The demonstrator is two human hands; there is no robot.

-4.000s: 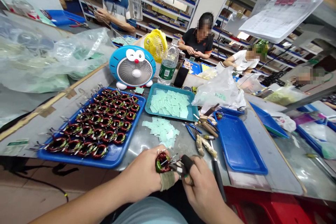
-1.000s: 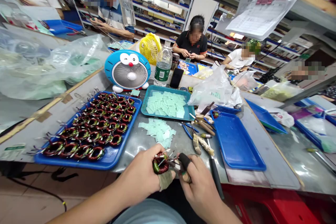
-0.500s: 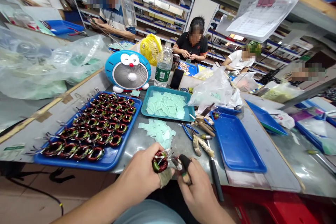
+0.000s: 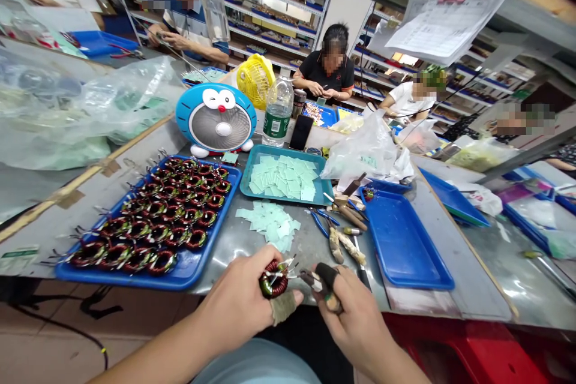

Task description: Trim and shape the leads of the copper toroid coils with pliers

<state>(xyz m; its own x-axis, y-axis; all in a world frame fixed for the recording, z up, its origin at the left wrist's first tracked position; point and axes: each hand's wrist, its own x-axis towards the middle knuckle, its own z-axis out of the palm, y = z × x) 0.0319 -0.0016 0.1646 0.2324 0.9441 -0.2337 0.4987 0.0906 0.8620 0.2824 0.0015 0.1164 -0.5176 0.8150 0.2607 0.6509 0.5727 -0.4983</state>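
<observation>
My left hand (image 4: pixel 243 288) is closed around a toroidal coil (image 4: pixel 273 281) wound with dark red wire, part of its core showing green. Wire leads and white sleeving stick out of the coil to the right. A tan wrap covers the left thumb. In my right hand (image 4: pixel 355 306) is a pair of pliers (image 4: pixel 311 279), mostly hidden by the fingers, with the jaws at the end of a lead. Black covering sits on a right finger. Pale green paper squares (image 4: pixel 272 225) lie in a loose heap just beyond the hands.
Rows of similar coils fill a blue tray (image 4: pixel 189 273) at left. A teal tray (image 4: pixel 245 183) holds more green squares. Wrapped-handle pliers (image 4: pixel 335 243) and other tools lie right of centre, beside another blue tray (image 4: pixel 407 240). A cartoon fan (image 4: pixel 216 117) and bottle (image 4: pixel 276 114) stand behind; co-workers sit beyond.
My right hand has moved slightly right with the pliers, widening the gap between the hands. The left hand still holds the coil in nearly the same place.
</observation>
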